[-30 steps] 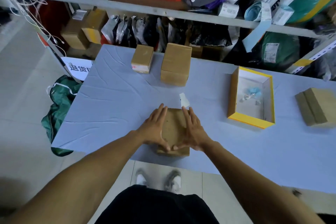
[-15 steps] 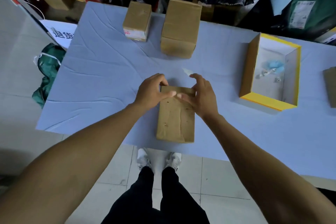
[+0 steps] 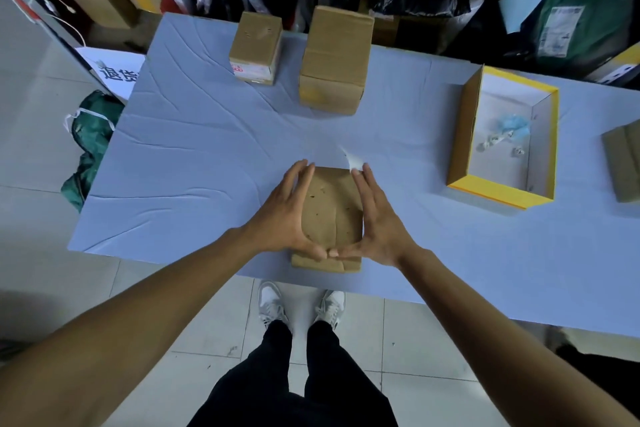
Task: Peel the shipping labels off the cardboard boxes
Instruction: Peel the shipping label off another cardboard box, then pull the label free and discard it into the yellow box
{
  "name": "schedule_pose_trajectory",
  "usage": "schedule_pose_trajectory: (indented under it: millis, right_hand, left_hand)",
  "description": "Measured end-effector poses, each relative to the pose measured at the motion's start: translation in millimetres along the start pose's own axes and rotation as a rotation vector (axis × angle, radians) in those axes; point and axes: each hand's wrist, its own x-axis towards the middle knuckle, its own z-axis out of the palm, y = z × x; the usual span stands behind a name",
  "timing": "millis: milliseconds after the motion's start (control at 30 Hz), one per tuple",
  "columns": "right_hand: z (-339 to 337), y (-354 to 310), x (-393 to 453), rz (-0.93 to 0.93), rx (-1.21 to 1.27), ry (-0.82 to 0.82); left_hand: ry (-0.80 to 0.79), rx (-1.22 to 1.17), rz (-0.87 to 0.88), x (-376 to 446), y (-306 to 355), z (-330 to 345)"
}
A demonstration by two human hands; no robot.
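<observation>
A green bag (image 3: 90, 146) lies on the floor off the bench's (image 3: 194, 163) left edge, at about nine o'clock from the hands. On the bench's pale blue cover, toward eleven o'clock, stands a small cardboard box (image 3: 256, 45) with a white label on its near face. Just right of it, at twelve o'clock, stands a taller cardboard box (image 3: 336, 59) with a yellowish patch low on its front.

At the near edge of the bench lies the brown box (image 3: 332, 218) being handled. The left hand (image 3: 287, 218) rests against its left side and the right hand (image 3: 377, 222) against its right side, both with fingers straight and pointing away from the person; each grip is spread flat rather than curled. The two thumbs meet, tips touching, over the box's near top edge. At the box's far right corner, by the right fingertips, a small white paper scrap (image 3: 353, 159) sticks up; it may be a lifted label corner, though the view is too blurred to tell whether it is attached.

At two o'clock sits an open yellow-edged tray (image 3: 498, 189) holding a blue wad and small white bits. At three o'clock, a flat cardboard piece (image 3: 623, 163) is cut off by the frame edge.
</observation>
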Motion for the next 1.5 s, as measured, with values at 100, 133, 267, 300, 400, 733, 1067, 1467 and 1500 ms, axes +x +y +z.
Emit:
schedule_pose_trajectory:
  millis: [100,133,267,300,400,733,1067,1467,1500]
  right_hand:
    - [-3,7,14,-0.009,0.023,0.08]
    - [-6,8,20,-0.015,0.02,0.123]
    - [-18,3,56,0.019,-0.018,0.319]
    - [-18,1,64,0.038,-0.041,0.351]
    - [-20,-3,73,0.086,-0.092,0.367]
    - [-102,-62,71,0.196,-0.022,0.157]
    - [-183,-138,96,0.387,0.393,-0.044]
    - [-174,-149,101,0.334,0.465,0.051]
    - [-173,-150,102,0.302,0.416,0.083]
  left_hand:
    - [0.113,-0.099,-0.022,17,-5,-6]
    - [0.161,-0.116,-0.02,25,-6,-9]
    - [0.302,-0.232,-0.043,60,-12,-18]
    - [0.321,-0.264,-0.046,66,-12,-19]
    - [0.361,-0.32,-0.063,73,-10,-20]
    - [0.229,-0.067,-0.263,48,42,-95]
    - [0.26,0.002,0.086,51,106,-190]
    - [0.285,-0.208,0.084,64,116,-186]
    - [0.252,-0.228,0.072,65,114,-186]
